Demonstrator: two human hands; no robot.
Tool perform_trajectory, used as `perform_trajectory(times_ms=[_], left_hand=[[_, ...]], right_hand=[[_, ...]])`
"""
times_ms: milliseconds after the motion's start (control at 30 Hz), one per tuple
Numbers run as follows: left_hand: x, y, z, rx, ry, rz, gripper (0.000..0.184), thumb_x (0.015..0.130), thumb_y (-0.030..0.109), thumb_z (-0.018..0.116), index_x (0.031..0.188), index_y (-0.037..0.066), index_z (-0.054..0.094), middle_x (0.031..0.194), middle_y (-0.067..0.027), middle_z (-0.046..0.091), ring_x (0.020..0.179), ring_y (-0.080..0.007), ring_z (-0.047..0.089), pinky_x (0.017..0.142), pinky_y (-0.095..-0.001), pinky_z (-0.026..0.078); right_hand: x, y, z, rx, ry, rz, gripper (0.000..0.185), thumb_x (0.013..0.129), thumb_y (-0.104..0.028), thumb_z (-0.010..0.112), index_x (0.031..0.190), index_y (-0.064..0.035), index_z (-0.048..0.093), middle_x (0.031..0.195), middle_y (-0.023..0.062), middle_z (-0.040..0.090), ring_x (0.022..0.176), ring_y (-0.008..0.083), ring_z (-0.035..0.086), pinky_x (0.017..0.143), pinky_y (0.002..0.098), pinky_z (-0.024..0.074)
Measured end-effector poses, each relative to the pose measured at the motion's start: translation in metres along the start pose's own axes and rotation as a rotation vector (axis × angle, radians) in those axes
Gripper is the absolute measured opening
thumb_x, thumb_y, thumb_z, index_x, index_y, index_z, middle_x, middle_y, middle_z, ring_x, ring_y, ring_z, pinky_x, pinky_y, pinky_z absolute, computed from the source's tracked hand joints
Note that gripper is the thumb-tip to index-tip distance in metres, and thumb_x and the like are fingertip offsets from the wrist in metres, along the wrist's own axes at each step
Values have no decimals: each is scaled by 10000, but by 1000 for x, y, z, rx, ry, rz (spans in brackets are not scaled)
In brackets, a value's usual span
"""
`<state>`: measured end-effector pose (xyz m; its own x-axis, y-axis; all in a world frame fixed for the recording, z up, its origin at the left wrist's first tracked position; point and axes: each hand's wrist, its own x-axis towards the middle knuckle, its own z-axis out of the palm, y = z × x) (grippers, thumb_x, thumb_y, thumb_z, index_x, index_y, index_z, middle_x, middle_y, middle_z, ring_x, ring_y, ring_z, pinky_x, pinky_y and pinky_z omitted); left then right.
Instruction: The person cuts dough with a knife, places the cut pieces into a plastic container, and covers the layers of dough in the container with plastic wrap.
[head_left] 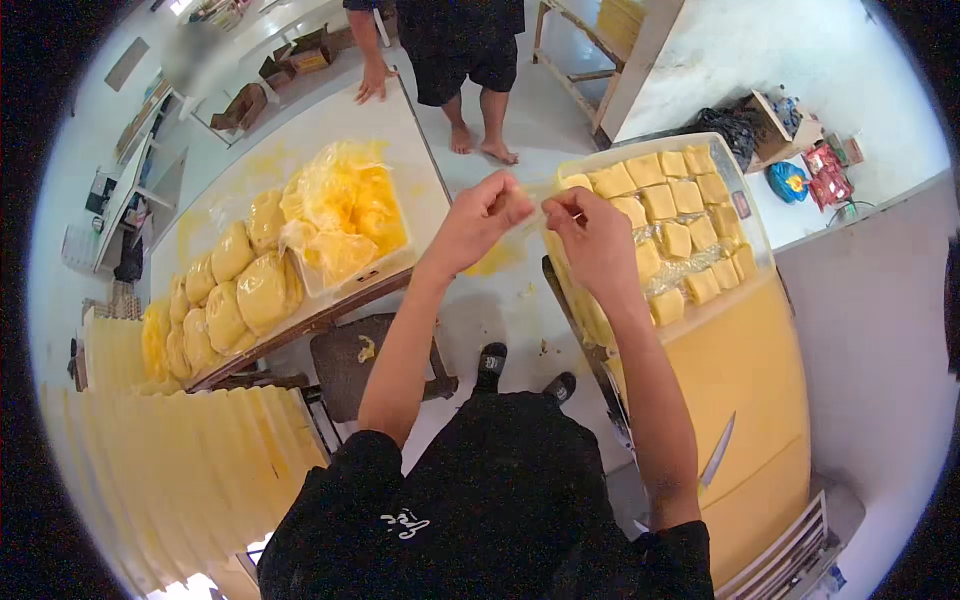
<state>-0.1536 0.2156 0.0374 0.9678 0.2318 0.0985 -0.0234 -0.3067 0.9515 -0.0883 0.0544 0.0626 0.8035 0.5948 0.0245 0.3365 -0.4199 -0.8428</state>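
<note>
My left hand (477, 224) and my right hand (597, 240) are raised close together between the two tables, thumbs and fingertips pinched. A faint, see-through strip seems to stretch between the fingertips, but I cannot make it out clearly. Beside my right hand stands a clear plastic tub (762, 240) holding rows of pale yellow dough blocks (660, 203), with crumpled clear plastic film (680, 268) among them. Left of my left hand, another plastic tub (385, 264) holds bright yellow stuff under clear plastic (350, 205).
Plastic-wrapped dough lumps (228, 315) line the left table (405, 150). A knife (717, 452) lies on the yellow right-hand surface (720, 370). A brown stool (350, 355) stands below. Another person (465, 50) stands beyond, one hand on the left table.
</note>
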Motion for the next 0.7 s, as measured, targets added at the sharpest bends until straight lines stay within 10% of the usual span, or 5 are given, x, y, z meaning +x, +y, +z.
perform_trajectory(times_ms=[467,700], left_hand=[[-23,-38,14,516,506,374,98,761,49,607,847,32,564,806,-124,596,738,-233,604,693,-337,473],[-37,-50,-28,383,179,-225,146,774,-11,593,918,12,577,924,-106,637,810,-185,623,720,-280,488]], right_hand=[[-44,10,-24,-192,415,-268,76,794,-40,530,860,-6,547,731,137,583,684,274,575,621,362,449],[-42,8,-44,-79,583,-54,55,828,-50,510,852,-1,516,684,129,553,622,228,535,574,345,427]])
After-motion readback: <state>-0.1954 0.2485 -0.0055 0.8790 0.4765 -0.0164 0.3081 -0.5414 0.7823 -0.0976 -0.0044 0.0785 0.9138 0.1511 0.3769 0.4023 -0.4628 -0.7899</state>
